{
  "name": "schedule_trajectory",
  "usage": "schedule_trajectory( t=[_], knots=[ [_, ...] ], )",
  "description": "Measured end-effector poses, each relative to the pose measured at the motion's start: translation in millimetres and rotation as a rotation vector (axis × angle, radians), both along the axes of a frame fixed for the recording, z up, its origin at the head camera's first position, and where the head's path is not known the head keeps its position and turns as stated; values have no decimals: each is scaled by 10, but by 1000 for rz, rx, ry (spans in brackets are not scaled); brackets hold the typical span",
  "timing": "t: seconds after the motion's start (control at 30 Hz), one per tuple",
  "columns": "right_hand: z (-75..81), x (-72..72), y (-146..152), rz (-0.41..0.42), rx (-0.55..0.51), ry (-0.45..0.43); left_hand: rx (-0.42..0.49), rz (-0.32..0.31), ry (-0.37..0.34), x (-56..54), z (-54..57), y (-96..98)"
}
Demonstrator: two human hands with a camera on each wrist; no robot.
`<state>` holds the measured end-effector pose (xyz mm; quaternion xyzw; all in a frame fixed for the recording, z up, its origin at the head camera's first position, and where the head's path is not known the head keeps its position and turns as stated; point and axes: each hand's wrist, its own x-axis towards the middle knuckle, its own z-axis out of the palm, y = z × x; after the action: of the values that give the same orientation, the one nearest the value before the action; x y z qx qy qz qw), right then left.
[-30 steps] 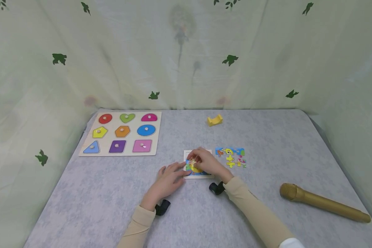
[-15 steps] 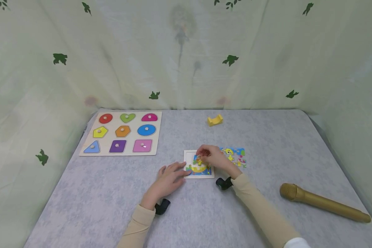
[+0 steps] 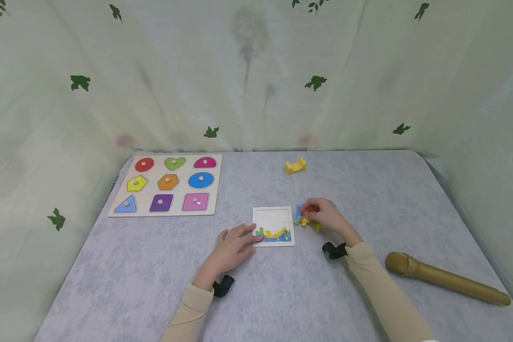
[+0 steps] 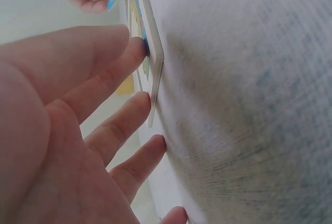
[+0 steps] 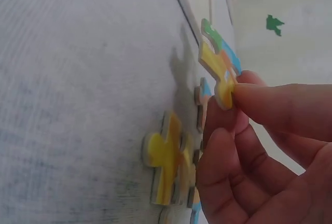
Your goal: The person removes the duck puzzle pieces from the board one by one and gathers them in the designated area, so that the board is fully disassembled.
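Observation:
A small white puzzle frame [image 3: 273, 214] lies mid-table, with joined pieces [image 3: 274, 234] along its bottom and a bare white upper part. My left hand [image 3: 228, 251] rests at its left side, fingers spread and nearly straight. In the left wrist view, the fingertips [image 4: 139, 47] touch the frame's edge and corner. My right hand [image 3: 327, 217] is right of the frame, above loose puzzle pieces [image 3: 318, 227]. Between thumb and fingers it pinches a puzzle piece [image 5: 220, 60] in yellow, green and blue, held tilted off the table. The hand partly hides the loose pieces.
A shape board [image 3: 177, 192] with knobbed pieces lies at the back left. A yellow curved block [image 3: 295, 166] sits near the back edge. On the right lies a gold microphone [image 3: 446, 278]. A fabric backdrop [image 3: 256, 109] rises behind the table.
My right hand has lifted the puzzle piece from the frame and carried it right, over the loose pieces. The frame's upper part is now uncovered. My left hand has stayed in place.

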<state>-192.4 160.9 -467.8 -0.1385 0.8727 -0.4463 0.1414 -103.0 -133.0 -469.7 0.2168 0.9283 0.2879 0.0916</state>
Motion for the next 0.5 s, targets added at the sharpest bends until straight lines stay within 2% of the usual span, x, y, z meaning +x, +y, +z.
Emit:
schedule_trajectory(
  t=[0.17, 0.5],
  knots=[
    [-11, 23, 15, 41, 63, 46, 8, -1, -3, 2, -6, -10],
    [-58, 57, -42, 49, 154, 162, 18, 2, 0, 6, -15, -18]
  ],
)
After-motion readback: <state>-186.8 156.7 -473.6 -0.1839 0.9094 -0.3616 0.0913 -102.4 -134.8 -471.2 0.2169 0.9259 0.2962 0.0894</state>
